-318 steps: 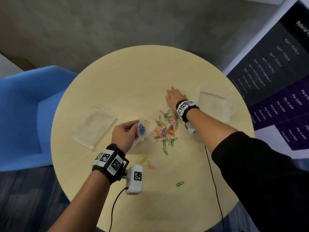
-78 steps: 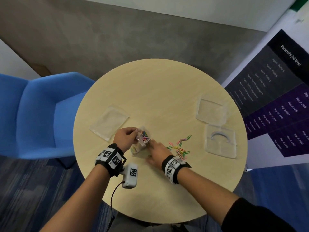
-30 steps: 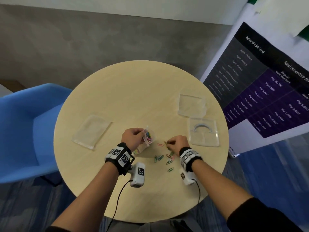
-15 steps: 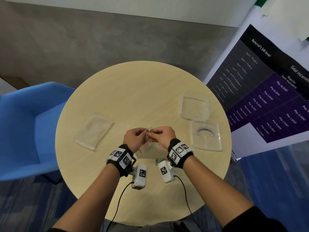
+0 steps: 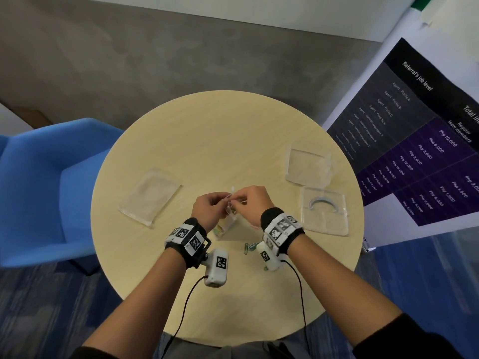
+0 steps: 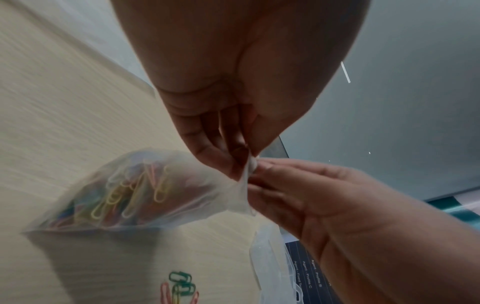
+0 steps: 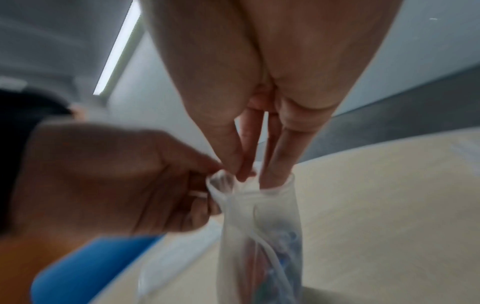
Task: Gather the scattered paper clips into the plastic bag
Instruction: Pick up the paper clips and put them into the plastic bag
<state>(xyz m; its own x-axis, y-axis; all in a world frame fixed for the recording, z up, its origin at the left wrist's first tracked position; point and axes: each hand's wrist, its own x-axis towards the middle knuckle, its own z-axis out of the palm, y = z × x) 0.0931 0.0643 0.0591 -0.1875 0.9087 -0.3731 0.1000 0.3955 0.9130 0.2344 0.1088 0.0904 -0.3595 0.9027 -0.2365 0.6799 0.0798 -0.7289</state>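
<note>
Both hands meet mid-frame in head view, over round table [image 5: 207, 141]. Left hand [image 5: 211, 208] pinching mouth of plastic bag [image 6: 145, 191], bag hanging above tabletop, stuffed with coloured clips. Right hand [image 5: 250, 203] fingertips [image 7: 275, 174] poked into bag opening, thumb pinching rim. Few loose paper clips [image 6: 180, 286] on table just below bag.

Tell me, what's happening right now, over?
Left hand pinches plastic bag mouth. Right hand fingers dip into it. Loose paper clips remain on table.
</note>
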